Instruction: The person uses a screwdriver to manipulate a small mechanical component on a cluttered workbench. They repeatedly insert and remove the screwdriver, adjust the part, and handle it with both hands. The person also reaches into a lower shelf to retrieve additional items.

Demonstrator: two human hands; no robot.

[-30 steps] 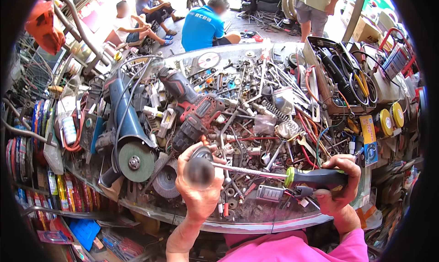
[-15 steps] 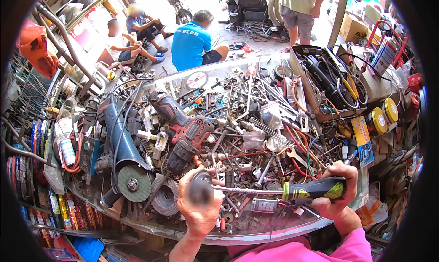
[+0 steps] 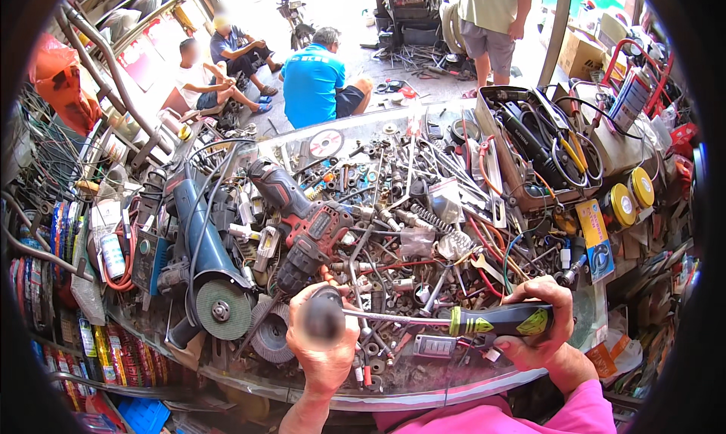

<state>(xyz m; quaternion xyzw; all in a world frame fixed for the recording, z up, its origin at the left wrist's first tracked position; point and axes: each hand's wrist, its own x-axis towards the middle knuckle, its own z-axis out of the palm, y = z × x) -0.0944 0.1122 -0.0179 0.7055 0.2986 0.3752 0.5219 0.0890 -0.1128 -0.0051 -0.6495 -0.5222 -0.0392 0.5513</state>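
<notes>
One screwdriver point(image 3: 469, 320), held above the near edge of the counter point(image 3: 412, 385), right of its middle. Long axis: almost level, running crosswise and roughly along that edge; shaft to the left, butt to the right. Right hand point(image 3: 563, 329): closed around the butt end, thumb on the near side. Left hand point(image 3: 321, 354): fingers wrapped about one dark round piece point(image 3: 323, 317), blurred, at which the shaft ends; whether the tip enters it cannot be told.

Counted on the counter: one blue angle grinder point(image 3: 203, 230), toward the left end; one red-and-black cordless drill point(image 3: 314, 226), chuck toward the near edge; one grey abrasive wheel point(image 3: 271, 332), between grinder and left hand; one red-and-white cutting disc point(image 3: 327, 143), by the far edge; one open tool case point(image 3: 491, 120), far right corner. Two yellow-lidded tins point(image 3: 624, 205), right edge.

Appearance of screwdriver: slim bright metal shaft; thick black handle, lime-green collar and angular lime-green patches.
</notes>
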